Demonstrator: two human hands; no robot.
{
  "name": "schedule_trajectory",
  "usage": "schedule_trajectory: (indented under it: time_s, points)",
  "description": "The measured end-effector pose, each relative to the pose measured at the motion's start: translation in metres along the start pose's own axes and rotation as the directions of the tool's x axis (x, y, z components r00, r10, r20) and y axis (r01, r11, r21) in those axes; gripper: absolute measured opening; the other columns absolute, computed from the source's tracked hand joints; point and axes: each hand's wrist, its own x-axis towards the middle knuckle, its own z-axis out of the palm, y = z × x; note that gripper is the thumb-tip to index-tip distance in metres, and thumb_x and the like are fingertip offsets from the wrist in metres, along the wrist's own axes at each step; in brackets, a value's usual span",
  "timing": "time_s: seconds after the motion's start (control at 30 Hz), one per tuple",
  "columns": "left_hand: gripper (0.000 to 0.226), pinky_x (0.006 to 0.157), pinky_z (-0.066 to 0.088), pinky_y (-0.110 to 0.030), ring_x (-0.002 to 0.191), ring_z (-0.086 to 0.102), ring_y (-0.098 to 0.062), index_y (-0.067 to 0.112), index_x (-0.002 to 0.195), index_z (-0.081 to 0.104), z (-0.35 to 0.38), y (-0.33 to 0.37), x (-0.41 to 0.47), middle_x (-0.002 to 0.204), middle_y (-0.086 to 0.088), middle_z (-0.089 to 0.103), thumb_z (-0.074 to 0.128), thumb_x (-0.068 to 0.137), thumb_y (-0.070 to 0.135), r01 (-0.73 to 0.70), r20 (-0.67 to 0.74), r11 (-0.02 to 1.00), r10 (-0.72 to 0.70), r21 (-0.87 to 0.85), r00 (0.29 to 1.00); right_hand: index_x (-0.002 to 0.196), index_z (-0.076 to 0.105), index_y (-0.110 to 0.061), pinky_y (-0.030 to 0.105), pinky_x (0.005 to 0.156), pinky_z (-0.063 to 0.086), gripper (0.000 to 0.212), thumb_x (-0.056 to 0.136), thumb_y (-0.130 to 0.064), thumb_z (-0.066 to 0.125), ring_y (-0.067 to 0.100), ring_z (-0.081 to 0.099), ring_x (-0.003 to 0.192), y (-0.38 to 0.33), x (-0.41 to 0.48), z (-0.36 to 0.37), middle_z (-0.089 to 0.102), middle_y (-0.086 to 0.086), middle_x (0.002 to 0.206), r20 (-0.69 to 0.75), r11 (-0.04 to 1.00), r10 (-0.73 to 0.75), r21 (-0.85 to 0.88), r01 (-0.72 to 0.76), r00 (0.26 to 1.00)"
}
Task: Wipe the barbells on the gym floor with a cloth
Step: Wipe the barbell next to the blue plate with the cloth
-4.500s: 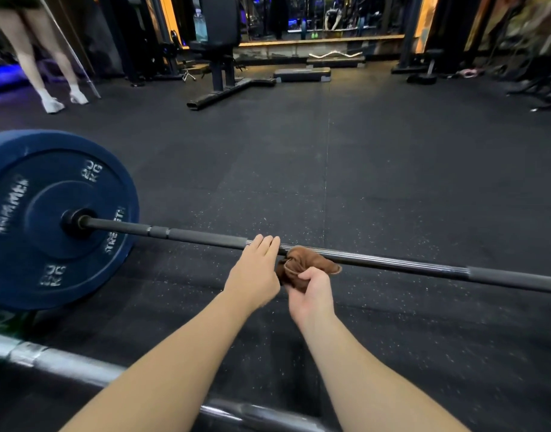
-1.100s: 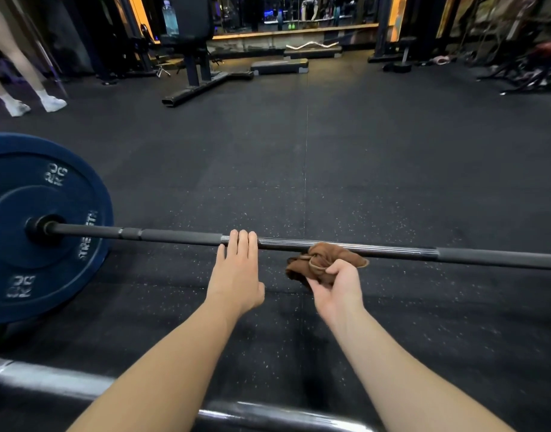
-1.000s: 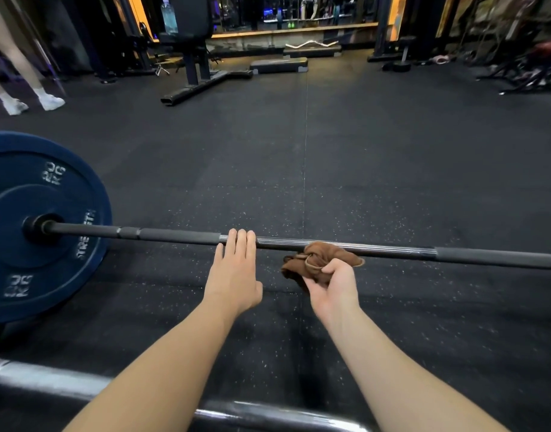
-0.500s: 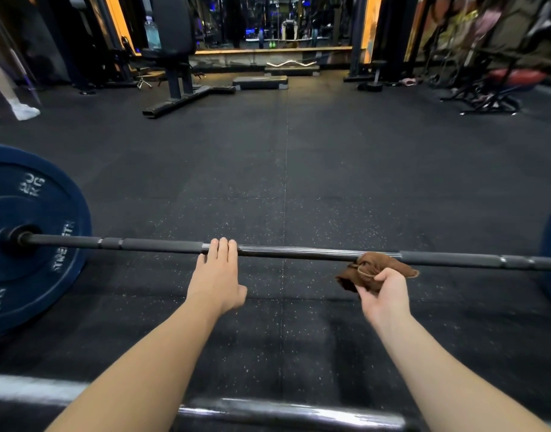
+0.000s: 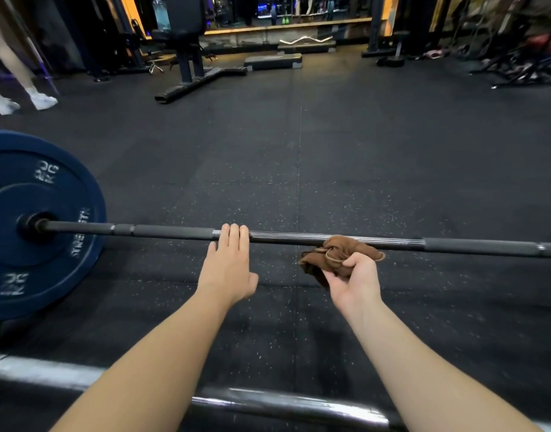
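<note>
- Firstly, two barbells are counted: a black bar [image 5: 174,232] lying across the middle of the view and a chrome bar [image 5: 283,403] lying nearer, under both forearms.
- One blue plate [image 5: 65,198] is seen on the left end of the black bar, and it is cut off by the left edge of the view.
- One brown cloth [image 5: 336,257] is seen, bunched up and touching the near side of the black bar on its shiny middle section.
- Two bare hands are counted.
- The left hand [image 5: 229,269] is laid flat with straight fingers held together, the fingertips rest on the black bar, and nothing is held in it.
- The right hand [image 5: 355,282] is turned palm up and its fingers are curled round the cloth, just right of the left hand.
- The black bar is carried out of view at the right edge; the chrome bar is cut off at both sides.
- A narrow strip of black rubber floor [image 5: 361,166] is seen between the two bars.
- A wide stretch of that floor is seen beyond the black bar, bounded at the far end by one bench [image 5: 186,42], one step platform [image 5: 272,61] and one curl bar [image 5: 305,40].
- One pair of white shoes [image 5: 43,101] on a person's feet is seen at the far left edge.
</note>
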Motion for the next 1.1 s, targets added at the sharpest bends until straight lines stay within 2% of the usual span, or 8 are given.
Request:
schedule_trajectory:
  time_s: [0.1, 0.2, 0.4, 0.57, 0.73, 0.93, 1.03, 1.1]
  points:
    - [0.095, 0.124, 0.024, -0.046, 0.158, -0.002, -0.033, 0.002, 0.161, -0.003, -0.001, 0.000, 0.000, 0.170, -0.016, 0.001, 0.048, 0.093, 0.043, 0.008, -0.005, 1.000, -0.008, -0.006, 1.000, 0.119, 0.059, 0.011, 0.060, 0.096, 0.053, 0.077, 0.045, -0.002, 0.043, 0.054, 0.066, 0.106, -0.036, 0.013, -0.029, 0.068, 0.029, 0.112, -0.082, 0.997, -0.076, 0.006, 0.077, 0.994]
    - [0.095, 0.124, 0.024, -0.047, 0.158, -0.002, -0.034, 0.002, 0.161, -0.005, -0.001, 0.002, -0.001, 0.170, -0.016, 0.000, 0.049, 0.093, 0.043, 0.012, 0.000, 1.000, -0.012, 0.002, 1.000, 0.137, 0.050, 0.008, 0.059, 0.097, 0.053, 0.099, 0.039, -0.001, 0.045, 0.049, 0.066, 0.111, -0.079, 0.029, -0.067, 0.063, 0.029, 0.129, -0.165, 0.988, -0.156, -0.019, 0.155, 0.974]
    - [0.097, 0.126, 0.019, -0.048, 0.158, -0.007, -0.033, 0.003, 0.161, -0.010, 0.000, 0.005, -0.004, 0.171, -0.016, -0.007, 0.048, 0.094, 0.043, 0.030, 0.020, 1.000, -0.030, -0.007, 0.999, 0.138, 0.050, 0.002, 0.055, 0.095, 0.055, 0.091, 0.048, 0.002, 0.040, 0.039, 0.069, 0.108, -0.121, 0.034, -0.095, 0.067, 0.019, 0.119, -0.227, 0.978, -0.203, -0.005, 0.207, 0.953]
    - [0.099, 0.126, 0.018, -0.049, 0.158, -0.006, -0.033, 0.002, 0.161, -0.006, -0.004, 0.013, -0.002, 0.170, -0.016, -0.005, 0.052, 0.092, 0.043, 0.086, 0.052, 0.994, -0.082, -0.067, 0.995, 0.112, 0.057, -0.001, 0.058, 0.098, 0.052, 0.067, 0.048, 0.001, 0.038, 0.040, 0.070, 0.101, -0.084, 0.030, -0.067, 0.064, 0.017, 0.099, -0.147, 0.991, -0.126, 0.034, 0.132, 0.981]
    - [0.098, 0.125, 0.018, -0.051, 0.157, 0.000, -0.031, 0.001, 0.161, -0.001, -0.017, 0.017, 0.004, 0.169, -0.015, 0.001, 0.052, 0.091, 0.046, 0.126, 0.122, 0.990, -0.118, -0.066, 0.986, 0.130, 0.054, 0.009, 0.062, 0.094, 0.053, 0.100, 0.032, -0.004, 0.046, 0.053, 0.067, 0.106, -0.054, 0.035, -0.051, 0.066, 0.027, 0.121, -0.078, 0.999, -0.044, 0.015, 0.045, 0.996]
    - [0.094, 0.128, 0.009, -0.050, 0.158, -0.007, -0.027, 0.007, 0.160, -0.017, -0.041, 0.031, -0.014, 0.171, -0.012, -0.012, 0.048, 0.098, 0.035, 0.122, 0.138, 0.986, -0.106, -0.116, 0.985, 0.134, 0.052, 0.005, 0.060, 0.079, 0.059, 0.099, 0.036, -0.001, 0.043, 0.049, 0.070, 0.098, -0.094, 0.033, -0.082, 0.064, 0.031, 0.126, -0.166, 0.994, -0.111, -0.026, 0.109, 0.980]
    - [0.091, 0.128, 0.009, -0.050, 0.159, -0.006, -0.026, 0.009, 0.161, -0.015, -0.048, 0.052, -0.016, 0.171, -0.010, -0.011, 0.047, 0.099, 0.034, 0.065, 0.109, 0.988, -0.049, -0.141, 0.993, 0.132, 0.054, 0.007, 0.048, 0.067, 0.062, 0.087, 0.046, 0.000, 0.038, 0.037, 0.071, 0.083, -0.128, 0.017, -0.099, 0.068, 0.023, 0.103, -0.172, 0.988, -0.153, -0.035, 0.149, 0.973]
    - [0.091, 0.127, 0.010, -0.050, 0.159, -0.005, -0.026, 0.009, 0.162, -0.013, -0.052, 0.072, -0.015, 0.171, -0.011, -0.010, 0.048, 0.099, 0.035, 0.005, 0.087, 0.989, 0.008, -0.148, 0.996, 0.128, 0.056, 0.010, 0.046, 0.070, 0.063, 0.079, 0.052, 0.001, 0.036, 0.036, 0.067, 0.080, -0.144, 0.005, -0.106, 0.066, 0.020, 0.093, -0.121, 0.989, -0.141, -0.062, 0.134, 0.983]
